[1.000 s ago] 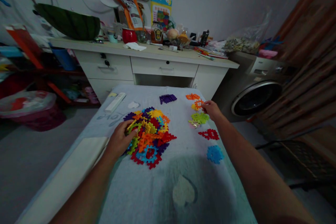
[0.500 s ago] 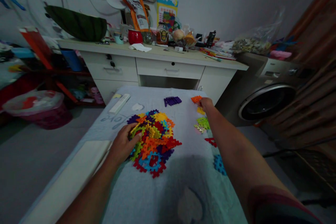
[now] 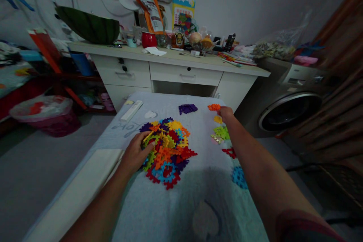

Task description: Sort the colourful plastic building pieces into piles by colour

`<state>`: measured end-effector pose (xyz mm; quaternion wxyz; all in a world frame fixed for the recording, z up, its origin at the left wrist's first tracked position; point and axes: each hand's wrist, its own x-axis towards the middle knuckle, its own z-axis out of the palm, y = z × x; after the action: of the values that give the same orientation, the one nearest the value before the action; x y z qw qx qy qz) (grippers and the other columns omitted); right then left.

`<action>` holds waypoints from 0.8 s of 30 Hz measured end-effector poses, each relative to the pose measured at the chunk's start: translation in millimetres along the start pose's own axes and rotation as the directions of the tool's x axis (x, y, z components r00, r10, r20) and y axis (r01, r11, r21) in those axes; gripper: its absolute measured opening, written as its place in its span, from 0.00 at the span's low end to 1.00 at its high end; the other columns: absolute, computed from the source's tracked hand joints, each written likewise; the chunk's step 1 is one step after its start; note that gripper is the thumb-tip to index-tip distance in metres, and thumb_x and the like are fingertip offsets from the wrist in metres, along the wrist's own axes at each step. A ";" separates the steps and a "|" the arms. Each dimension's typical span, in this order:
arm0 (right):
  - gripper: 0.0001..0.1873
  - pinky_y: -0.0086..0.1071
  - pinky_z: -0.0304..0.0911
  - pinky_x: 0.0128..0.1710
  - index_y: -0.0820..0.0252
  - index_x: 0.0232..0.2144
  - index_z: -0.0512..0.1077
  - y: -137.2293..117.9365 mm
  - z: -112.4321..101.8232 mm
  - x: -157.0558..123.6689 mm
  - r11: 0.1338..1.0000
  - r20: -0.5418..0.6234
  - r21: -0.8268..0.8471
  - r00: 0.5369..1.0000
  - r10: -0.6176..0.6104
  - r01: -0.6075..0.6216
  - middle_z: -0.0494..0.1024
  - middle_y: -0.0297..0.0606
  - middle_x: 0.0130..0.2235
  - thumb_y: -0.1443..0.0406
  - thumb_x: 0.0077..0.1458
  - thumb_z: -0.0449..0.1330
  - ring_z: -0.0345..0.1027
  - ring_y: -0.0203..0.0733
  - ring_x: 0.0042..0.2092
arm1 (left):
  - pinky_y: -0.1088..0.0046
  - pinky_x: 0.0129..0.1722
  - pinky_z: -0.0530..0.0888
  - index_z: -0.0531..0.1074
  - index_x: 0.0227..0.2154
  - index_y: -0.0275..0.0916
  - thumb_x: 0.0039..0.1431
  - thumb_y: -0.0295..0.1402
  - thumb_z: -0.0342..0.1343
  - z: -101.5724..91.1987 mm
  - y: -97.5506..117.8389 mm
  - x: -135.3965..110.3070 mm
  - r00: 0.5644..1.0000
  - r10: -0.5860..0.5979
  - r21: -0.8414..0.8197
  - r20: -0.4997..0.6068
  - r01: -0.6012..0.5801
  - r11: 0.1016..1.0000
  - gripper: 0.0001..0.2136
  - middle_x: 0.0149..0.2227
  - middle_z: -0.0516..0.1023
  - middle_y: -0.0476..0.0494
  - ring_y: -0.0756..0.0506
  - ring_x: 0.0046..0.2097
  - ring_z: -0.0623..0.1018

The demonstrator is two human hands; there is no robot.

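A heap of colourful plastic interlocking pieces (image 3: pixel 166 153) with notched edges lies on the cloth-covered table. My left hand (image 3: pixel 137 152) rests against the heap's left side, thumb and fingers apart. At the table's far right, my right hand (image 3: pixel 227 113) has its fingers closed at the edge of a small group of orange interlocking pieces (image 3: pixel 213 107); the fingertips are partly hidden. Nearer me along that side lie a yellow piece (image 3: pixel 217 119), green pieces (image 3: pixel 221 133), a red triangular piece (image 3: pixel 230 152) and blue pieces (image 3: pixel 239 177). Purple pieces (image 3: pixel 187 109) sit at the back middle.
A white remote-like object (image 3: pixel 132 110) lies at the table's back left, and a long white board or box (image 3: pixel 82 185) along the left edge. Beyond stands a cluttered white desk (image 3: pixel 184 73). A washing machine (image 3: pixel 283 98) is at right, a lined bin (image 3: pixel 45 117) at left.
The view has shifted slightly. My right hand has drawn back a little from the orange pieces, showing slightly more of them. My left hand stays at the heap.
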<state>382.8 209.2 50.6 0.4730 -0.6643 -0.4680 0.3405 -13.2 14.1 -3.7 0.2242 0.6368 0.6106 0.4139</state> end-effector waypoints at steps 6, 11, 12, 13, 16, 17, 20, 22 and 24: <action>0.06 0.25 0.66 0.26 0.60 0.31 0.70 -15.5 4.9 -33.4 0.985 -0.065 0.143 0.992 0.105 -0.094 0.72 0.31 0.24 0.73 0.50 0.60 0.67 0.31 0.25 | 0.58 0.54 0.69 0.70 0.49 0.41 0.54 0.48 0.55 -0.1 6.8 -0.8 1.000 0.000 -0.018 -0.018 -0.001 1.000 0.23 0.48 0.75 0.40 0.38 0.51 0.75; 0.07 0.26 0.64 0.29 0.61 0.33 0.72 -25.0 32.5 -88.1 0.992 0.388 0.126 0.919 -0.069 0.021 0.77 0.35 0.30 0.69 0.47 0.62 0.70 0.33 0.29 | 0.57 0.54 0.69 0.70 0.48 0.43 0.54 0.47 0.55 -1.3 10.7 -1.5 1.000 -0.011 -0.026 -0.004 0.011 1.000 0.20 0.48 0.75 0.40 0.37 0.52 0.74; 0.07 0.27 0.63 0.29 0.61 0.32 0.72 -27.0 39.9 -100.6 0.994 0.492 0.068 0.864 -0.106 0.083 0.77 0.35 0.29 0.68 0.47 0.63 0.69 0.33 0.29 | 0.56 0.54 0.69 0.70 0.48 0.43 0.54 0.46 0.55 -1.4 10.9 -1.6 1.000 -0.012 -0.027 -0.003 0.012 1.000 0.20 0.48 0.75 0.40 0.37 0.52 0.74; 0.07 0.27 0.62 0.29 0.62 0.32 0.73 -29.0 47.6 -112.4 0.987 0.573 -0.002 0.809 -0.129 0.158 0.76 0.34 0.28 0.67 0.47 0.63 0.68 0.34 0.28 | 0.56 0.55 0.69 0.70 0.48 0.43 0.54 0.46 0.55 -1.5 10.9 -1.6 1.000 -0.011 -0.028 -0.006 0.011 1.000 0.20 0.48 0.75 0.41 0.37 0.52 0.74; 0.06 0.27 0.60 0.31 0.62 0.31 0.75 -33.5 70.1 -139.9 0.919 0.684 -0.145 0.708 -0.175 0.367 0.75 0.32 0.27 0.66 0.48 0.62 0.66 0.34 0.29 | 0.56 0.55 0.69 0.70 0.48 0.43 0.54 0.46 0.55 -1.5 11.0 -1.7 1.000 -0.001 -0.027 -0.010 0.001 1.000 0.20 0.48 0.75 0.41 0.38 0.52 0.74; 0.06 0.27 0.59 0.31 0.62 0.31 0.75 -33.9 76.4 -145.6 0.897 0.689 -0.170 0.700 -0.187 0.407 0.75 0.31 0.27 0.67 0.48 0.62 0.65 0.33 0.29 | 0.56 0.55 0.69 0.70 0.48 0.43 0.54 0.46 0.55 -1.5 10.9 -1.7 1.000 0.001 -0.027 -0.012 -0.002 1.000 0.20 0.48 0.75 0.40 0.38 0.51 0.74; 0.05 0.26 0.55 0.28 0.62 0.31 0.74 -31.3 88.8 -153.8 0.867 0.663 -0.219 0.720 -0.203 0.447 0.72 0.29 0.25 0.69 0.49 0.59 0.62 0.31 0.27 | 0.57 0.54 0.69 0.71 0.48 0.42 0.54 0.44 0.55 -1.3 10.4 -1.4 1.000 0.009 -0.028 -0.017 -0.010 1.000 0.20 0.48 0.75 0.40 0.38 0.51 0.74; 0.05 0.25 0.54 0.27 0.62 0.30 0.73 -27.4 90.8 -155.5 0.882 0.643 -0.208 0.738 -0.202 0.423 0.70 0.28 0.24 0.71 0.47 0.58 0.61 0.31 0.26 | 0.57 0.54 0.70 0.71 0.48 0.42 0.54 0.44 0.55 -1.1 10.0 -1.0 1.000 0.015 -0.025 -0.024 -0.015 1.000 0.20 0.48 0.75 0.40 0.38 0.51 0.75; 0.06 0.25 0.55 0.27 0.61 0.30 0.72 -23.8 88.6 -157.3 0.921 0.638 -0.151 0.747 -0.188 0.360 0.70 0.28 0.24 0.70 0.46 0.58 0.62 0.31 0.26 | 0.58 0.54 0.70 0.71 0.48 0.42 0.54 0.45 0.55 -1.1 9.8 -0.5 0.999 0.020 -0.021 -0.026 -0.020 1.000 0.20 0.47 0.75 0.41 0.38 0.51 0.75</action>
<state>244.4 90.9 46.3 0.2478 -0.4980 -0.7297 0.3976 -8.2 11.8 4.5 0.2188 0.6350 0.6026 0.4310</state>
